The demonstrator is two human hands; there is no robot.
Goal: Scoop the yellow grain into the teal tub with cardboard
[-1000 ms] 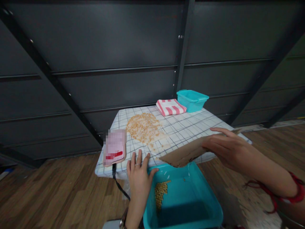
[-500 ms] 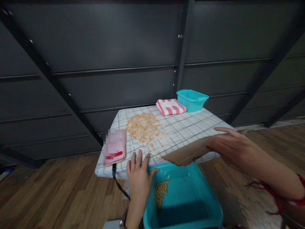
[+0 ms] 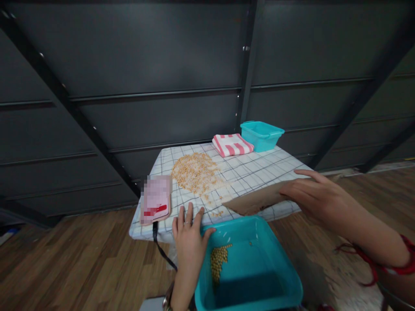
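My left hand (image 3: 189, 239) grips the near-left rim of a large teal tub (image 3: 259, 276), held just below the table's front edge; a small heap of yellow beans (image 3: 219, 259) lies inside it. My right hand (image 3: 316, 198) holds a brown cardboard sheet (image 3: 256, 201) nearly flat over the checked tablecloth (image 3: 256, 172), its tip close to a few stray grains (image 3: 216, 213). A wide pile of mixed beans and rice (image 3: 196, 172) spreads across the cloth beyond.
A phone in a pink case (image 3: 156, 199) lies at the table's near-left corner, with a black cable (image 3: 162, 252) hanging off the edge. A pink-striped folded cloth (image 3: 232, 144) and a small teal tub (image 3: 261, 135) sit at the far side. Dark panelled wall behind, wooden floor around.
My right hand has lifted the cardboard away from the tub's rim and moved it back onto the table, laying it flatter. My left hand and the tub have stayed put.
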